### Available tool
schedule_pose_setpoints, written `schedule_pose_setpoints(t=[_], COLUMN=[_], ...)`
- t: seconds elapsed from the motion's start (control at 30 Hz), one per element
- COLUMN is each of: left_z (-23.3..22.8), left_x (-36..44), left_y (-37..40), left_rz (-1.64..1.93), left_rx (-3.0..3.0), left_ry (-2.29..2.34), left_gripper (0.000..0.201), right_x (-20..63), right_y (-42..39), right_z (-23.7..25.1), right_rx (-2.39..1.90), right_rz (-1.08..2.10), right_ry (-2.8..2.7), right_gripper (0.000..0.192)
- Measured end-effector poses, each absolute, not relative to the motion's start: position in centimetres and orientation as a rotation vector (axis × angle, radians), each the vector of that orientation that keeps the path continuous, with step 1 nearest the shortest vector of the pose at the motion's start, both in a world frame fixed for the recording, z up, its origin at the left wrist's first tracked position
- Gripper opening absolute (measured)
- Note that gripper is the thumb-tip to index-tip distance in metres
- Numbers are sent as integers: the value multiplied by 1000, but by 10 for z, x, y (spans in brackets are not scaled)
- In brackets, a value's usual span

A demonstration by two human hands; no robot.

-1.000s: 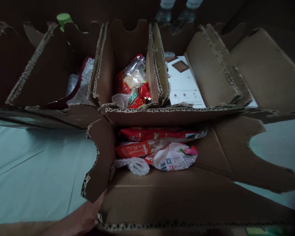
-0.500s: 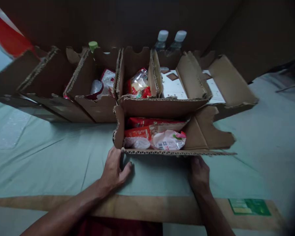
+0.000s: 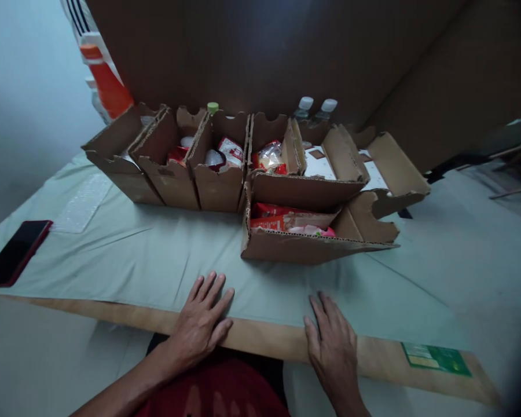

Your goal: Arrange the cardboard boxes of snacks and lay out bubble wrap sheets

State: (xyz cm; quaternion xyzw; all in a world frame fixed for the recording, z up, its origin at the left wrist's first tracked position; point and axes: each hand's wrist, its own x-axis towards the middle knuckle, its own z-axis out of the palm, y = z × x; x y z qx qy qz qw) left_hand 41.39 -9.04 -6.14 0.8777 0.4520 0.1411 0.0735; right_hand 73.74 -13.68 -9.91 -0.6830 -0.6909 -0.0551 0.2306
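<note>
My left hand [image 3: 204, 318] lies flat near the table's front edge, palm down, its fingers spread on the pale green cloth [image 3: 165, 255]. To the right, my right hand [image 3: 333, 336] rests the same way across the edge, fingers stretched out. Neither holds anything. Beyond both hands lies a cardboard box [image 3: 304, 250], its open side up, apart from my fingers. Inside it are red packets [image 3: 267, 223] and a pink-and-white packet [image 3: 312, 230], partly hidden by the front wall.
Several cardboard bins [image 3: 221, 188] stand in a row behind, holding packets and white boxes [image 3: 319, 165]. Two white-capped bottles [image 3: 304, 105] and an orange bottle [image 3: 108, 87] rise behind them. A phone [image 3: 17, 252] and a clear plastic sheet [image 3: 80, 202] lie at the left.
Both hands have come away from the front cardboard box and drawn back to the table edge, now flat. My view has shifted, showing more of the left side.
</note>
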Motion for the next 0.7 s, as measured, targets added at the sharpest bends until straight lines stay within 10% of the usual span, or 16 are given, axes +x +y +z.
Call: schedule_pose_setpoints(t=[0.7], left_z=[-61], left_x=[408], left_y=[-96], left_rz=[513], left_rx=[2572], left_ry=[1338], left_gripper=[45], right_x=[726], right_y=[-145], right_z=[-94], right_rx=[-1834], right_rz=[-247], right_ry=[-1815], right_gripper=[34])
